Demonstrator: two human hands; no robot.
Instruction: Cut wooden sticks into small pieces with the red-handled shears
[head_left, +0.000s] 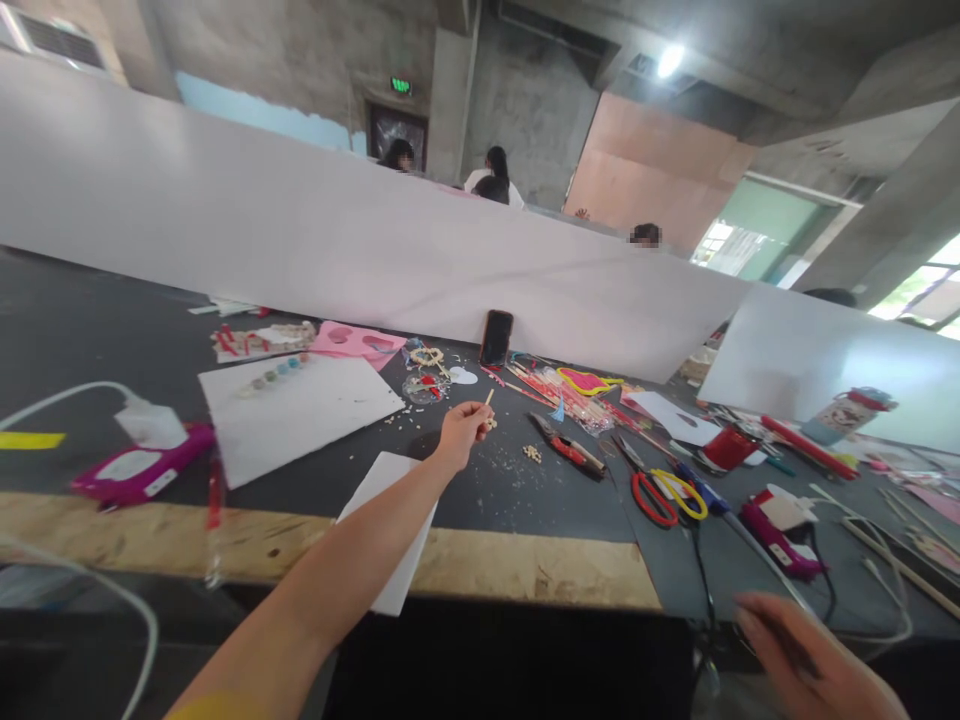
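My left hand (463,435) reaches over the middle of the dark table, its fingers pinching a thin wooden stick (490,397) that points up. Small pale wooden bits (491,424) show beside the fingertips. Right of this hand lies a little pile of cut wooden pieces (532,454), then red-handled pliers (568,447). At the lower right, slightly blurred, my right hand (814,655) hangs at the table's front edge. Its thumb and fingers look apart, and I see nothing held in them. Scissors with red and yellow handles (666,497) rest beyond it, to its left.
A phone (496,338) leans on the white partition (420,240). White board (300,410), pink paper (360,340) and wrapped sticks (562,395) lie around. Purple power strips (142,465) with cables sit at both sides. A red can (727,447) stands right. People sit beyond the partition.
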